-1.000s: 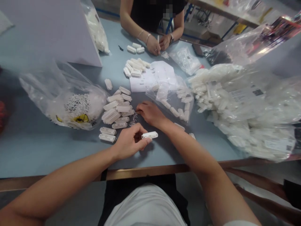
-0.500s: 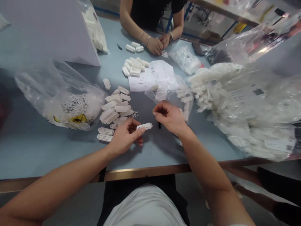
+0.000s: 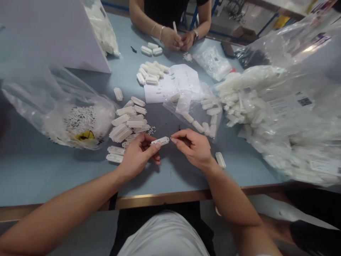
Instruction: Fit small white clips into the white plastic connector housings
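Note:
My left hand [image 3: 141, 151] grips a white plastic block [image 3: 160, 141] with small holes between thumb and fingers. Just off the block's right end, my right hand [image 3: 191, 145] is closed in a pinch; whatever its fingertips hold is too small to make out. Left of my left hand lies a pile of similar white blocks [image 3: 128, 121], with tiny white pieces [image 3: 151, 131] scattered at its right side. One more white block [image 3: 220, 160] rests on the table to the right of my right wrist.
A clear bag of small pieces [image 3: 81, 119] stands at left. Large bags of white parts [image 3: 290, 121] fill the right. Ahead are a paper [image 3: 183, 78], a bag of blocks [image 3: 210, 110] and another person's hands [image 3: 178, 40].
My right hand has moved left and down to the end of the block. The other person's hands have shifted and now hold a white stick-like item.

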Demonstrator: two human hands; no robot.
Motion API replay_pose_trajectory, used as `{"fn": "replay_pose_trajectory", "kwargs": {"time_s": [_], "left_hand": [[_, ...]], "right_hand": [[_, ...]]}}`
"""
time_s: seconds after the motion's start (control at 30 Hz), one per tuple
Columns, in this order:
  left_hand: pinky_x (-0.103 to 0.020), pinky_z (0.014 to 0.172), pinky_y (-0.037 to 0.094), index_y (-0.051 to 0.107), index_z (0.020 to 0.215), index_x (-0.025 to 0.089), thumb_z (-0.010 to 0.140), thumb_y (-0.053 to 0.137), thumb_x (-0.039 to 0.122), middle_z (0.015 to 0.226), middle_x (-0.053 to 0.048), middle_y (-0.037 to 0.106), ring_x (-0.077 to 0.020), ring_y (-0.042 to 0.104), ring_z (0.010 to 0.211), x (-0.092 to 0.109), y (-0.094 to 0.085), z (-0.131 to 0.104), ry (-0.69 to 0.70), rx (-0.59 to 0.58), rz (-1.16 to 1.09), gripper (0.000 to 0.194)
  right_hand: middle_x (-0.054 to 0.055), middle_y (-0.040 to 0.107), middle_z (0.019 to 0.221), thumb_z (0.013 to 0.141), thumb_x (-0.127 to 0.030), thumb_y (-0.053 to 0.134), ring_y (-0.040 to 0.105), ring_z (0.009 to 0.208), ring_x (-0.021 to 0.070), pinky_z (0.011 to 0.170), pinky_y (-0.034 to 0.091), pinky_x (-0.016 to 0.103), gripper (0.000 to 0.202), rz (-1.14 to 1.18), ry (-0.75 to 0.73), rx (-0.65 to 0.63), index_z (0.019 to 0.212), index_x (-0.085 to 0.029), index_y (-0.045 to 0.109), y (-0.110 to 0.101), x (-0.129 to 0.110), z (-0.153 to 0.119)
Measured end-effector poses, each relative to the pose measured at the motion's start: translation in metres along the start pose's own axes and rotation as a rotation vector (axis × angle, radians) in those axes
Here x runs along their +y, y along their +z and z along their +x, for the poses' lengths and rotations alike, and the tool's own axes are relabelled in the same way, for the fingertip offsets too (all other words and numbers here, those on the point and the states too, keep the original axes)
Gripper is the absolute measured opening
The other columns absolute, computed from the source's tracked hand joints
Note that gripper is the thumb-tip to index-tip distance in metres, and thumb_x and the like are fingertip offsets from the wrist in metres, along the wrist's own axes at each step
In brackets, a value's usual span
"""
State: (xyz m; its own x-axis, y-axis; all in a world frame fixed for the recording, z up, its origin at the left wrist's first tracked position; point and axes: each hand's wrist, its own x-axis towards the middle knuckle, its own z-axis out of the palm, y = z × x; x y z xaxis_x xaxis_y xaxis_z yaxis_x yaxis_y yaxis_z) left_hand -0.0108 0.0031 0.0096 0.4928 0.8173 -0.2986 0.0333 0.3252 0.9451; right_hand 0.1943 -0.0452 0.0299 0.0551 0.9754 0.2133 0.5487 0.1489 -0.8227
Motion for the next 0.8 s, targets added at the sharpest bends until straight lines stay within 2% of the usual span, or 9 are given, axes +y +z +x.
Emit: {"fn": "replay_pose_trajectory", "kwargs": {"time_s": [0.13, 0.43, 0.57, 0.7, 0.8], "left_hand": [[-0.025, 0.050, 0.058, 0.053, 0.092, 0.018, 0.082, 0.076, 0.049, 0.066, 0.003, 0.066, -0.0152, 0.068, 0.053, 0.002, 0.000, 0.000, 0.009, 0.003, 0.033, 0.041], [-0.027, 0.052, 0.057, 0.053, 0.093, 0.019, 0.081, 0.075, 0.052, 0.064, 0.002, 0.069, -0.0175, 0.070, 0.053, 0.006, 0.001, -0.002, 0.014, -0.013, 0.100, 0.042], [-0.027, 0.054, 0.056, 0.053, 0.095, 0.019, 0.082, 0.075, 0.052, 0.065, 0.002, 0.070, -0.0176, 0.070, 0.054, 0.001, 0.001, -0.003, 0.028, -0.004, 0.144, 0.041], [-0.028, 0.057, 0.056, 0.056, 0.098, 0.020, 0.083, 0.074, 0.052, 0.068, 0.001, 0.072, -0.0186, 0.072, 0.057, -0.005, -0.002, -0.004, 0.073, 0.017, 0.270, 0.040], [-0.028, 0.058, 0.055, 0.058, 0.100, 0.020, 0.084, 0.073, 0.051, 0.069, 0.001, 0.073, -0.0183, 0.072, 0.060, -0.007, -0.003, -0.005, 0.133, 0.018, 0.340, 0.038]], "right_hand": [[0.002, 0.070, 0.086, 0.090, -0.020, 0.067, 0.063, 0.075, 0.0135, 0.067, 0.050, 0.026, 0.007, -0.015, -0.151, -0.008, 0.091, -0.023, 0.073, 0.005, -0.001, 0.001], [0.002, 0.068, 0.088, 0.093, -0.020, 0.064, 0.064, 0.075, 0.0125, 0.068, 0.052, 0.024, 0.012, -0.106, -0.195, -0.005, 0.093, -0.025, 0.075, 0.007, 0.001, -0.001], [0.003, 0.068, 0.091, 0.092, -0.015, 0.062, 0.065, 0.078, 0.0125, 0.070, 0.052, 0.024, 0.016, -0.157, -0.214, -0.005, 0.094, -0.024, 0.074, 0.007, 0.000, -0.003], [0.002, 0.067, 0.090, 0.088, -0.010, 0.063, 0.063, 0.077, 0.0124, 0.070, 0.051, 0.024, 0.017, -0.137, -0.187, -0.014, 0.090, -0.023, 0.073, 0.007, -0.003, -0.003], [0.000, 0.065, 0.081, 0.085, -0.012, 0.068, 0.061, 0.074, 0.0125, 0.068, 0.050, 0.025, 0.011, -0.031, -0.072, -0.023, 0.082, -0.022, 0.070, 0.009, -0.002, 0.000]]}}
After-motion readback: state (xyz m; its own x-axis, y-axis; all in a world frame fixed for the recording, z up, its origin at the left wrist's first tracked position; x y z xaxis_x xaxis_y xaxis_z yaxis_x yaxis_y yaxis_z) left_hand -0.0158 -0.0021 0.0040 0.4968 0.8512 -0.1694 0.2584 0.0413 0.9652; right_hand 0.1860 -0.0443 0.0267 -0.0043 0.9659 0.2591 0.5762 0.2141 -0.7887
